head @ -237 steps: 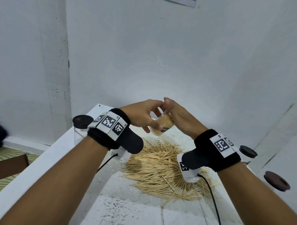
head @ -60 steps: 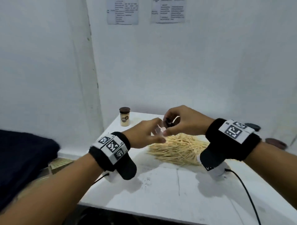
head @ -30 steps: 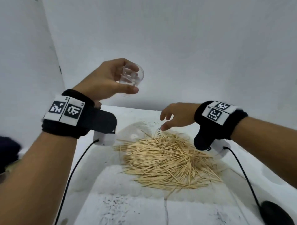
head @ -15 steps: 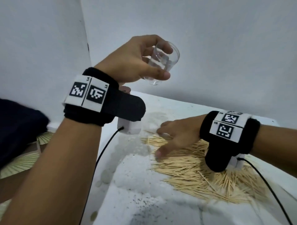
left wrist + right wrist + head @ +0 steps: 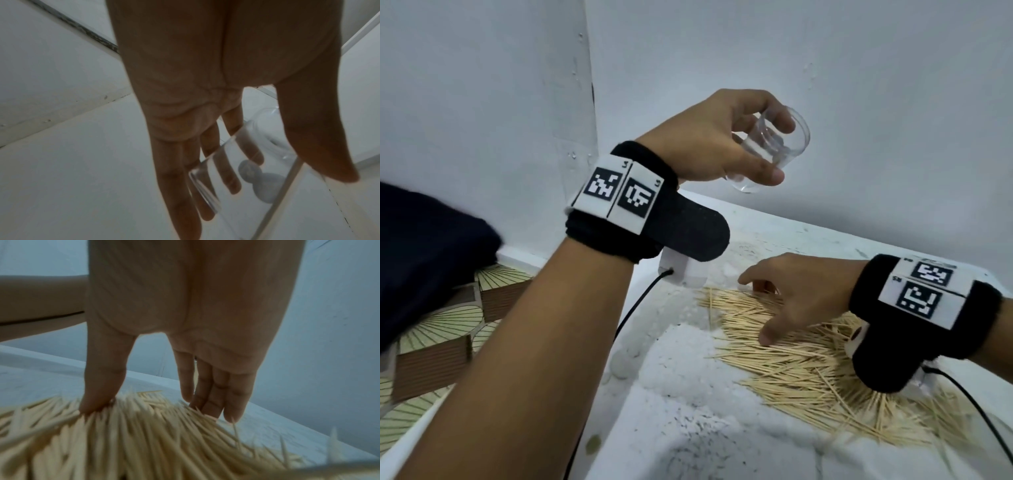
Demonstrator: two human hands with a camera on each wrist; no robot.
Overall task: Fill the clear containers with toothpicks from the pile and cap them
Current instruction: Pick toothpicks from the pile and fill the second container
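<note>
- Head view: the left hand [image 5: 709, 137] holds an empty clear container [image 5: 774, 150] aloft, fingers and thumb curled round its wall, mouth tipped toward the right, above the far left part of the white bench [image 5: 688, 394].
- Half a second earlier the right hand [image 5: 794, 294] lay lower against the near fringe of the toothpick pile [image 5: 808, 363]; it now sits spread on the pile's far left end, thumb planted in the sticks and fingertips at the pile's far rim.
- Right wrist view: the fingers [image 5: 207, 395] are straight and slightly parted, thumb and fingers bracketing a bunch of toothpicks; nothing is pinched yet, so the hand is released.
- Left wrist view: the container [image 5: 242, 170] shows only its clear wall and rim, with no sticks inside.
- Two seconds earlier both hands met over a small dark cap; that work has ended and a fresh container is up.
- Judgement: a new fill cycle is starting, with gathering the first bunch the step in hand.
- No cap shows in the current views.
</note>
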